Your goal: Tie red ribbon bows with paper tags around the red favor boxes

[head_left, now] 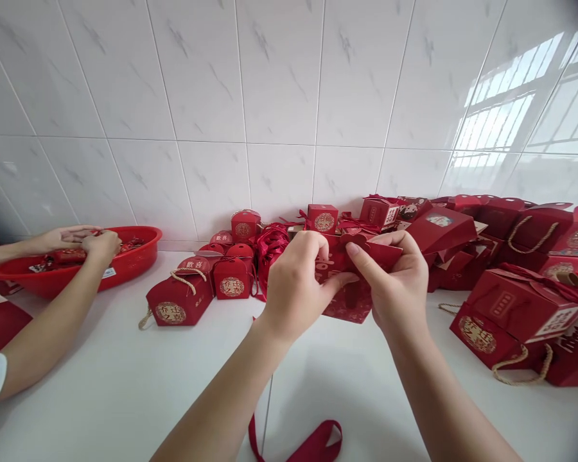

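Between my two hands, raised over the white table, is a red gift box (351, 305) with pale printing on its side. My left hand (296, 282) pinches its left upper edge between thumb and bent fingers. On the other side, my right hand (399, 276) grips the box, its thumb lying on the top flaps and its fingers behind. Part of the box is covered by both hands. Below my forearms, a dark red ribbon (318, 443) lies loosely on the table.
Finished-looking red boxes (178, 301) with rope handles stand left of centre, beside a heap of red ribbon (272, 247). Many more red boxes (520, 301) are piled at right. At far left, another person's hands (84, 240) work over a red plastic basin (139, 253). A tiled wall (279, 83) closes the back.
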A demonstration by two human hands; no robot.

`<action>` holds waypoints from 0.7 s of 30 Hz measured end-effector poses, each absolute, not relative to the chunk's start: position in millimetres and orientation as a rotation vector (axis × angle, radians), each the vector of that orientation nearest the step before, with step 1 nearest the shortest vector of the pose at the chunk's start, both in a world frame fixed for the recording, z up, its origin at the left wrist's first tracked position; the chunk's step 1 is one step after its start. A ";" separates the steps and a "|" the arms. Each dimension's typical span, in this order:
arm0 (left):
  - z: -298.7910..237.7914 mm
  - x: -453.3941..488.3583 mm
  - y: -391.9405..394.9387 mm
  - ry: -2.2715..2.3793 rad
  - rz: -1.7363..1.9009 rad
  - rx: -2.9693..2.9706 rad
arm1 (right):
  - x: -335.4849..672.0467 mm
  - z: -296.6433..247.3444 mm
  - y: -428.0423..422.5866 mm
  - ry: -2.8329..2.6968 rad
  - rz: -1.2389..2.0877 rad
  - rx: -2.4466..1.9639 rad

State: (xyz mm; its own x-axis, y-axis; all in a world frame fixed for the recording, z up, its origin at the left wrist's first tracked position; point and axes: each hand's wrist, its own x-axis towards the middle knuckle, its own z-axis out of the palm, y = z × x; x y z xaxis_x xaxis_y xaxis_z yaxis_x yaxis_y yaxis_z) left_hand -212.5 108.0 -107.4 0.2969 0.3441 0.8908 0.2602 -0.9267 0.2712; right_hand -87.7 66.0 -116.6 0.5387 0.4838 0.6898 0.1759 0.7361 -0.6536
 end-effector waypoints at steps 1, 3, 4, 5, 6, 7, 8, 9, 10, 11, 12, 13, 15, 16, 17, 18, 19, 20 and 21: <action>-108.2 -211.6 109.2 0.540 1.749 2.473 | -86.5 -116.2 65.7 -1.006 0.186 -0.755; -107.5 -213.1 112.3 0.472 1.793 2.458 | -83.3 -115.1 65.1 -0.995 0.149 -0.759; -106.5 -215.0 114.0 0.464 1.829 2.423 | -81.5 -114.5 64.8 -0.987 0.138 -0.758; -105.3 -217.5 115.7 0.478 1.863 2.371 | -79.9 -113.9 64.6 -0.979 0.135 -0.756; -104.1 -220.1 117.2 0.511 1.865 2.314 | -78.5 -113.3 64.5 -0.973 0.141 -0.754; -103.1 -222.8 118.6 0.556 1.814 2.272 | -77.6 -113.0 64.6 -0.969 0.150 -0.750; -102.3 -225.4 119.7 0.602 1.708 2.259 | -77.0 -112.8 64.8 -0.964 0.157 -0.746; -101.7 -227.9 120.6 0.646 1.559 2.277 | -76.6 -112.9 65.3 -0.957 0.155 -0.744; -101.1 -230.2 121.3 0.681 1.399 2.317 | -76.4 -113.1 66.0 -0.949 0.147 -0.745; -100.6 -232.6 121.8 0.707 1.262 2.359 | -76.1 -113.6 66.8 -0.940 0.137 -0.748; -99.8 -235.0 122.2 0.720 1.162 2.395 | -75.5 -114.1 67.8 -0.933 0.132 -0.753; -98.7 -237.9 122.7 0.722 1.104 2.419 | -74.3 -114.7 68.9 -0.930 0.137 -0.760; -95.0 -245.2 123.7 0.705 1.084 2.420 | -70.7 -115.8 71.0 -0.936 0.186 -0.767; -92.4 -249.8 124.3 0.684 1.095 2.409 | -68.4 -116.1 71.9 -0.940 0.222 -0.764; -89.3 -254.9 124.7 0.666 1.106 2.393 | -66.3 -116.4 72.6 -0.945 0.258 -0.757; -86.0 -260.3 125.0 0.661 1.119 2.367 | -64.7 -116.5 73.1 -0.952 0.292 -0.748; -82.6 -265.6 125.0 0.665 1.146 2.324 | -63.9 -116.6 73.3 -0.964 0.324 -0.741; -79.3 -270.6 124.7 0.664 1.192 2.261 | -64.1 -116.6 73.0 -0.989 0.348 -0.739; -76.5 -274.7 124.1 0.648 1.259 2.180 | -65.7 -116.7 72.3 -1.033 0.362 -0.741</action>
